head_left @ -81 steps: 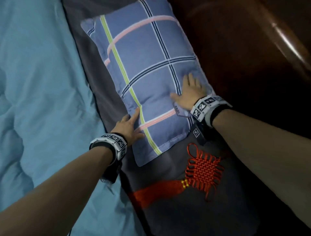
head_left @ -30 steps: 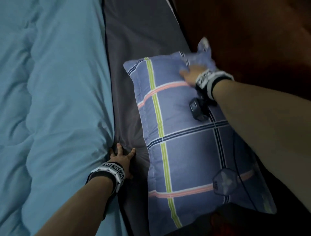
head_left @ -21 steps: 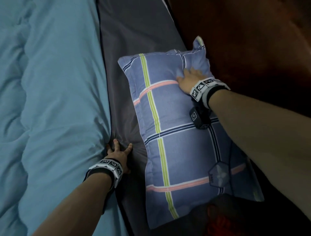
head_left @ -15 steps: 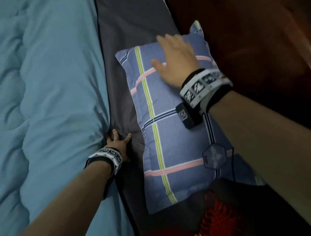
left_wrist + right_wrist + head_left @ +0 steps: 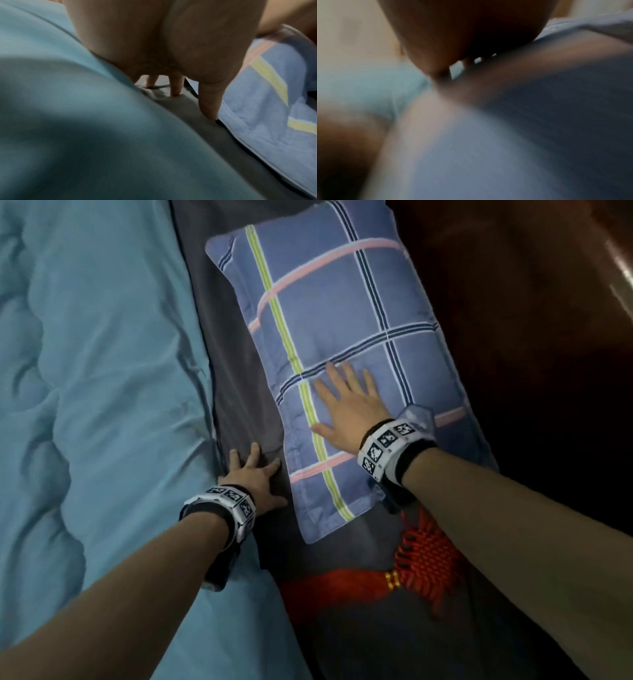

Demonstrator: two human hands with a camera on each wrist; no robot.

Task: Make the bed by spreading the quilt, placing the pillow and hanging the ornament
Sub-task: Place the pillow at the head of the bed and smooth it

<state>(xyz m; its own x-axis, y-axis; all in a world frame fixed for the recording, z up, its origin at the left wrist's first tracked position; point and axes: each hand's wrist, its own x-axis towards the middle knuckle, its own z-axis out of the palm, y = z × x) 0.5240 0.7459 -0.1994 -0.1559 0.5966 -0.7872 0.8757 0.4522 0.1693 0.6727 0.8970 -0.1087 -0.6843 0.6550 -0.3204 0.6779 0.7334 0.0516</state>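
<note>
1. Head view is showing the right hand (image 5: 352,419) lying palm-down on the pillow (image 5: 329,313), fingers straight and spread, pressing the lower middle of the blue plaid cover near its yellow stripe.
2. Pillow is lying lengthwise on the grey sheet (image 5: 239,392), between the light blue quilt (image 5: 96,371) on the left and the dark wooden bed frame (image 5: 531,320) on the right.
3. Left hand (image 5: 253,481) is resting flat on the grey sheet with its fingers splayed, holding nothing, in the strip between the quilt's edge and the pillow's near left corner; its thumb is reaching close to the pillow's hem.
4. Left wrist view is showing the fingertips (image 5: 210,112) touching the grey sheet (image 5: 188,115), with the quilt (image 5: 85,121) on one side and the pillow (image 5: 265,108) just beside the thumb.
5. Right wrist view is blurring badly; the right hand's palm (image 5: 471,33) is pressing onto pale blue fabric, and little else is readable.
6. Red knotted ornament (image 5: 424,566) with its tassel is lying on the sheet just below the pillow's near end, partly under the right forearm, touched by neither hand.
</note>
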